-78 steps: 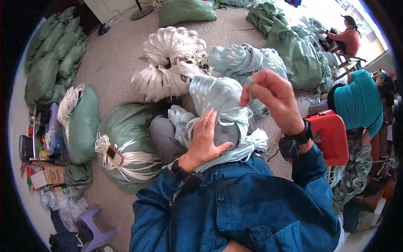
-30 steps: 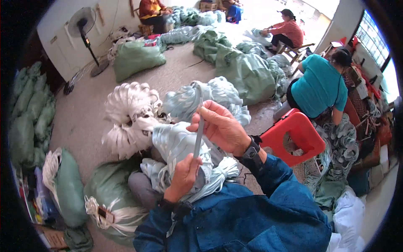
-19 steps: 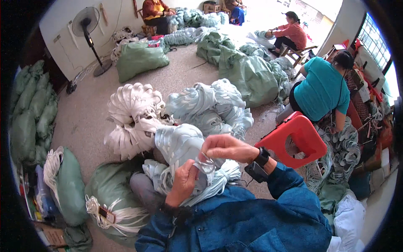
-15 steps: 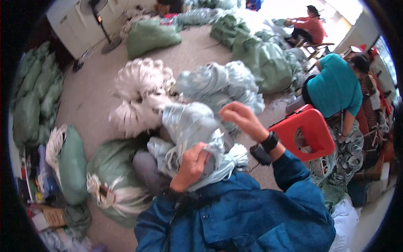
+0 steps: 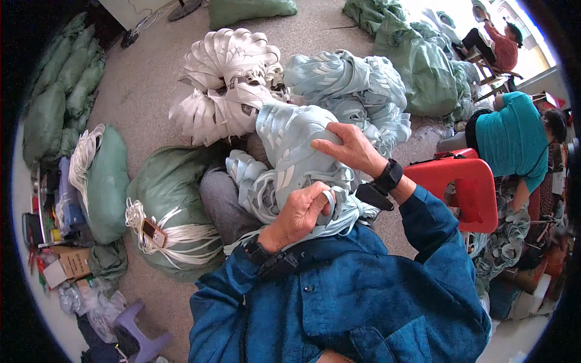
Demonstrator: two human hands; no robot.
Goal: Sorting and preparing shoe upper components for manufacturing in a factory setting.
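A nested stack of light blue shoe uppers (image 5: 296, 140) lies on my lap, with pale stripes on its sides. Close to my body, my left hand (image 5: 299, 213) is closed on a light blue shoelace (image 5: 330, 198), which loops out by the index finger. My right hand (image 5: 356, 148) rests against the right side of the stack, thumb apart from the outstretched fingers. A bundle of pale laces (image 5: 345, 215) hangs below the hands. Part of the stack beneath my left hand is hidden.
Beyond lie white shoe uppers (image 5: 233, 57) and more light blue uppers (image 5: 345, 75). A green sack (image 5: 175, 181) with white laces and a phone (image 5: 154, 233) sits at left. A red plastic stool (image 5: 484, 187) stands right, near a person in teal (image 5: 511, 136).
My right hand has come down from the air onto the stack of uppers. My left hand has shifted slightly right, and the view has tilted down.
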